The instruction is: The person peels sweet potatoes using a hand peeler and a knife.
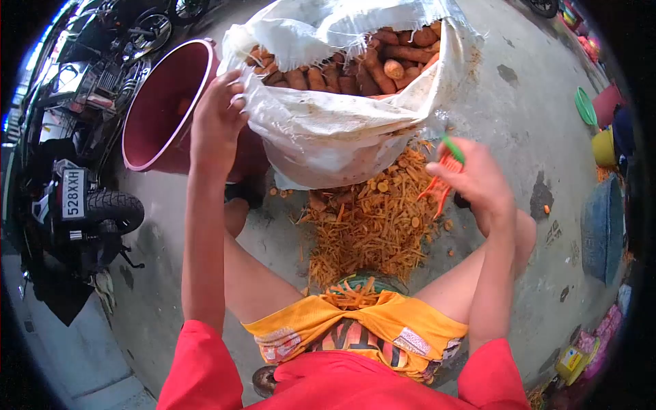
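My left hand [222, 113] is closed at the left edge of a white woven sack [328, 126], its fingers curled over the plastic right beside the bucket rim. Inside the open sack lie many carrots [376, 72]. In my right hand [478, 174] is a green-handled peeler [453, 149], with thin orange peel strips [441, 188] hanging at the fingers. The peeler's blade is hidden. Below the sack, a heap of carrot peelings [376, 232] with some round cut ends spreads over the floor between my legs.
A dark red bucket [164, 109] leans at the sack's left, a bit of orange visible inside. Parked motorbikes [89, 198] line the left side. To the right stand a blue tub [603, 229], a green basin [585, 107] and a yellow container [603, 148]. More peelings [352, 295] lie by my shorts.
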Demonstrator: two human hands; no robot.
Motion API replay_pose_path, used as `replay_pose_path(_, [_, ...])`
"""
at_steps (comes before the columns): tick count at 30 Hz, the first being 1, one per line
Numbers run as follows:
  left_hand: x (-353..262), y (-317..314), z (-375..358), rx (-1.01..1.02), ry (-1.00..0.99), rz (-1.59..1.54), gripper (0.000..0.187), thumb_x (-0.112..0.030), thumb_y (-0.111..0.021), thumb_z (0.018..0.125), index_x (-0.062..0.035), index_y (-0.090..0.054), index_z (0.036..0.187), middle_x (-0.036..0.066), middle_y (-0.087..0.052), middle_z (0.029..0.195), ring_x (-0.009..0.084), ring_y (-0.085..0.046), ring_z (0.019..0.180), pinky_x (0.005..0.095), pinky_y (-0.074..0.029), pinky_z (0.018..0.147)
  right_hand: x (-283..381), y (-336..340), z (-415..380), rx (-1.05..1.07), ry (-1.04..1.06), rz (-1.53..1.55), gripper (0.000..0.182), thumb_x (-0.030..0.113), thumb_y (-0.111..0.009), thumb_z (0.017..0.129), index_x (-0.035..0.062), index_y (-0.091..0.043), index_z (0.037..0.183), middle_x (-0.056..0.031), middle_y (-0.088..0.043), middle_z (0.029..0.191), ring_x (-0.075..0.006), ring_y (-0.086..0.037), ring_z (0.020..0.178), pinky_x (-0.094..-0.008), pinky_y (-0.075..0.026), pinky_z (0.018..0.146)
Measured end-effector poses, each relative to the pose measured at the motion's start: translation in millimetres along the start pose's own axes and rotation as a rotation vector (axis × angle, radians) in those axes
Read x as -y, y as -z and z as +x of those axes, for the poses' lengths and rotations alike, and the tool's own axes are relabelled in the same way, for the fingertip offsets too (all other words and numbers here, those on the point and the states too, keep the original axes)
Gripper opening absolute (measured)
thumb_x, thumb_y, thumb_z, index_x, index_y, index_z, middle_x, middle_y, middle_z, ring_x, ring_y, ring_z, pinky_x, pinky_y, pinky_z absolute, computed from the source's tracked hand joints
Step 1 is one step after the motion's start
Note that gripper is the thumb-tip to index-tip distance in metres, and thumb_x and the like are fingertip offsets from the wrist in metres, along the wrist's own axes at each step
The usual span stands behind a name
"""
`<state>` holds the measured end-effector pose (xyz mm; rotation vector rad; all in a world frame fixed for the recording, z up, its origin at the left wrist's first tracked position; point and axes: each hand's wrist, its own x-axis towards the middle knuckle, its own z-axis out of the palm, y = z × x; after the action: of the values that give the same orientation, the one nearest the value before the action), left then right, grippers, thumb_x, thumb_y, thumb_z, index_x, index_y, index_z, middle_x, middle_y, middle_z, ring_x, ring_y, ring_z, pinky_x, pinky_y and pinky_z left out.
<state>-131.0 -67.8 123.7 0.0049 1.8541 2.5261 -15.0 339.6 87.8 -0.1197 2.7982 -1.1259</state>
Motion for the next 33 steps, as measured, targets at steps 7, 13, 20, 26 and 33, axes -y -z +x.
replay_pose_path(7, [71, -145, 63, 0.475, -0.48, 1.027, 0.039, -0.045, -0.077, 0.089, -0.0096, -0.078, 0.104, 0.008, -0.077, 0.086, 0.0226, -0.074, 0.079, 0.0354, -0.057, 0.073, -22, 41, 9, -0.209, -0.105, -0.017, 0.039, 0.031, -0.083, 0.085, -0.0016, -0.065, 0.098, -0.0167, -0.068, 0.079, -0.0247, -0.064, 0.07, -0.0373, -0.053, 0.073])
replay_pose_path(13, [122, -202, 107, 0.287, -0.505, 1.519, 0.055, -0.063, -0.079, 0.077, -0.0087, -0.077, 0.082, 0.011, -0.076, 0.079, 0.0315, -0.075, 0.078, 0.0422, -0.059, 0.073, -24, 47, 11, -0.231, -0.135, 0.04, 0.039, 0.032, -0.082, 0.086, -0.0013, -0.067, 0.1, -0.0175, -0.071, 0.083, -0.0263, -0.07, 0.076, -0.0379, -0.055, 0.076])
replay_pose_path(20, [63, -143, 76, 0.261, 0.056, 0.687, 0.05, -0.042, -0.073, 0.096, -0.0008, -0.071, 0.124, 0.012, -0.075, 0.101, 0.0169, -0.073, 0.082, 0.0275, -0.062, 0.077, -27, 45, 10, -0.263, -0.107, 0.018, 0.042, 0.034, -0.082, 0.086, -0.0007, -0.068, 0.104, -0.0216, -0.072, 0.089, -0.0353, -0.072, 0.083, -0.0417, -0.055, 0.08])
replay_pose_path(26, [31, -107, -34, 0.413, 0.142, 0.257, 0.043, -0.033, -0.058, 0.108, -0.004, -0.057, 0.139, 0.008, -0.069, 0.107, 0.0134, -0.069, 0.09, 0.0262, -0.057, 0.078, 7, 9, 9, -0.131, 0.051, 0.026, 0.039, 0.031, -0.08, 0.087, -0.0005, -0.069, 0.106, -0.0216, -0.072, 0.089, -0.0364, -0.072, 0.083, -0.0423, -0.055, 0.078])
replay_pose_path(33, [99, -83, -91, 0.367, 0.115, 0.4, 0.034, -0.028, -0.06, 0.108, -0.0014, -0.063, 0.128, 0.0, -0.065, 0.09, 0.0062, -0.061, 0.078, 0.0241, -0.053, 0.071, 31, -47, 12, 0.034, 0.302, 0.107, 0.033, 0.029, -0.079, 0.088, 0.0001, -0.064, 0.098, -0.0171, -0.068, 0.079, -0.0322, -0.066, 0.073, -0.0407, -0.053, 0.07])
